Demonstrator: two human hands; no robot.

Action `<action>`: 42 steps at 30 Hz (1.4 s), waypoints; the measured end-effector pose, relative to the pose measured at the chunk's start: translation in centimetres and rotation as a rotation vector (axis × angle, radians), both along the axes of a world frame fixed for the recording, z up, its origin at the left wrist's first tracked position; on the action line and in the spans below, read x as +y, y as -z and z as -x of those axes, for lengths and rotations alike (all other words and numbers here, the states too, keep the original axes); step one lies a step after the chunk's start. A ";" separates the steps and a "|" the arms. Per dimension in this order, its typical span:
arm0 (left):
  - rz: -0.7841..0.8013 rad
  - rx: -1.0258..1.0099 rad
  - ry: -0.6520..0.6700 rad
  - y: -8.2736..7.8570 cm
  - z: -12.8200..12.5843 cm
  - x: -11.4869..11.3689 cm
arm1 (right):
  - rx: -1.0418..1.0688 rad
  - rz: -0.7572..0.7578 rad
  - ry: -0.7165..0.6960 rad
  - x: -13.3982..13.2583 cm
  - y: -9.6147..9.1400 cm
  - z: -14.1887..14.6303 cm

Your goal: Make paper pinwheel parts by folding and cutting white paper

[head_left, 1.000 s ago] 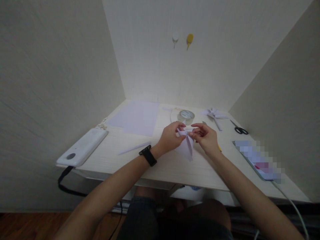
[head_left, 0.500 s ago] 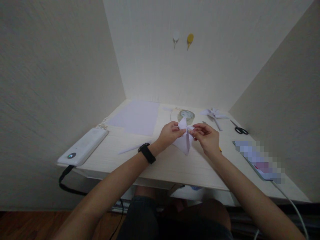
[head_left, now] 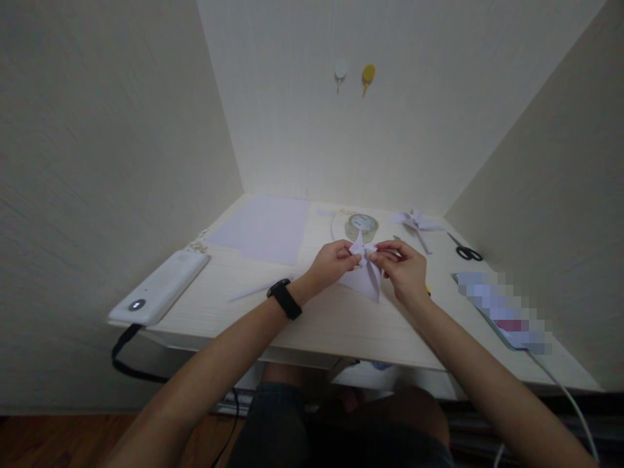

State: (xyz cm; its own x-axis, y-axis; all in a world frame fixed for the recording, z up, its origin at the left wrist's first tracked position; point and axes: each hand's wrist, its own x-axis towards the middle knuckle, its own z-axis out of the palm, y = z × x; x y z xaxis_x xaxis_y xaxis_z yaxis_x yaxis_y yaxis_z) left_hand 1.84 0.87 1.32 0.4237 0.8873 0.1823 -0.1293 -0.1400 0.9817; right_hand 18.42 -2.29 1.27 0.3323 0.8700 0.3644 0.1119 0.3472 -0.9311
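Observation:
A white paper pinwheel (head_left: 363, 283) is held over the desk between my two hands, its folded points gathered near the middle. My left hand (head_left: 334, 262), with a dark watch (head_left: 285, 299) on the wrist, pinches its left side between thumb and fingers. On the other side, my right hand (head_left: 403, 265) is closed on the paper near the centre. The fingertips partly cover the folds. Just behind the pinwheel stands a roll of clear tape (head_left: 361, 227). A second paper pinwheel (head_left: 415, 222) on a paper stick lies at the back right.
White paper sheets (head_left: 275, 227) lie at the back left, a rolled paper stick (head_left: 253, 288) by my left forearm. A white device (head_left: 160, 286) with a black cable sits at the left edge. Black scissors (head_left: 468, 252) and a phone-like device (head_left: 497, 312) are on the right.
The pinwheel has turned slightly in my fingers, its lower point swinging to the right. Both hands keep their pinch in nearly the same place.

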 end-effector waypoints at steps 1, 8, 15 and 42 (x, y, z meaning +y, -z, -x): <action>-0.002 0.003 0.011 0.0 0.0 0.0 | -0.001 0.004 -0.004 -0.1 -0.1 0.0; 0.025 0.013 0.024 -0.3 0.0 -0.1 | 0.035 -0.031 -0.007 -0.2 -0.4 0.0; -0.051 0.030 -0.117 0.3 -0.1 0.2 | 0.083 -0.083 -0.032 0.1 0.0 -0.2; -0.553 0.362 -0.173 -0.1 0.3 -0.1 | -0.072 -0.001 -0.173 -0.3 -0.5 -0.3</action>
